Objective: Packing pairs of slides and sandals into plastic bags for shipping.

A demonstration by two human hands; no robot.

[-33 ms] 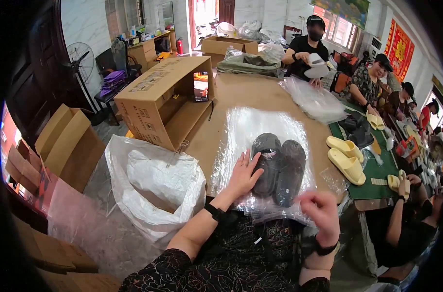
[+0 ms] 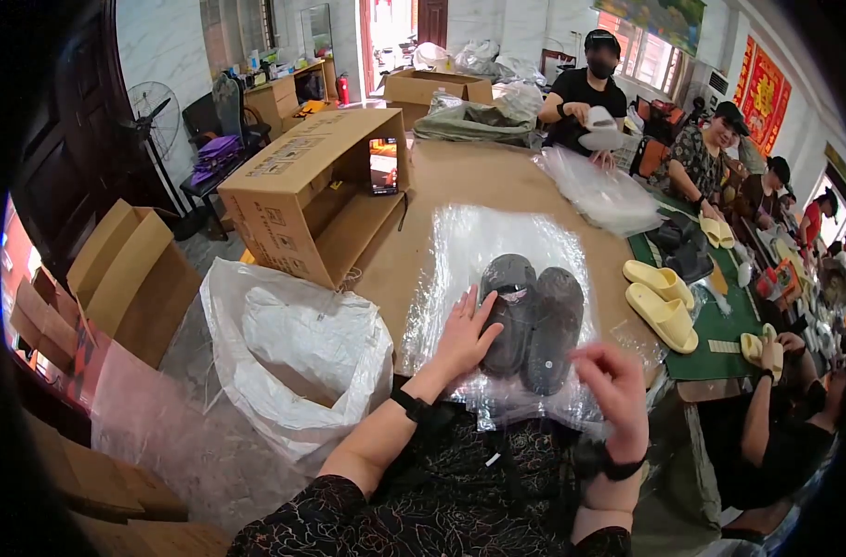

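Observation:
A pair of dark slippers [image 2: 510,320] lies side by side on a stack of clear plastic bags [image 2: 460,241]. Shiny film seems to cover the slippers, as if they were inside the top bag. Flat beside the left slipper rests my left hand [image 2: 465,334], fingers spread, fingertips touching its edge. My right hand [image 2: 616,390] hovers just right of the slippers' near end, over the bags' near edge. Its fingers are loosely bent and apart, slightly blurred, with nothing visible between them.
Left of the bags stand an open carton [image 2: 302,195] on its side and a white woven sack [image 2: 247,399]. Yellow slippers [image 2: 663,317] lie on a green mat [image 2: 715,357] at right. A co-worker [image 2: 585,102] across the table holds pale slippers above more clear bags [image 2: 599,190].
My right hand has shifted slightly up, and its fingers have loosened. The bags' near edge has moved a little. Across the table, the co-worker's pale slippers have shifted. My left hand stays put.

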